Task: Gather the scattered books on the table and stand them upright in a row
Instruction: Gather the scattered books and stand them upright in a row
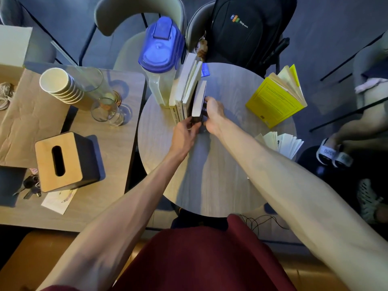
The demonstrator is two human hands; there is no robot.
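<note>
Three pale books [184,85] stand upright in a row on the round grey table [210,175], leaning against a clear pitcher with a blue lid [161,51]. A small dark-covered book [199,99] stands at the row's right end. My left hand [185,133] grips its near bottom corner and my right hand [213,114] presses on its right cover. A yellow book [273,101] lies open-fanned at the table's right. Another book with fanned white pages [281,142] lies at the right edge, partly hidden by my right forearm.
A rectangular table on the left holds stacked paper cups [60,85], glasses [107,110], a wood-topped tissue box [63,162] and keys [31,185]. A black backpack [245,28] sits on a far chair. Another person's legs and sandals [333,156] are at the right.
</note>
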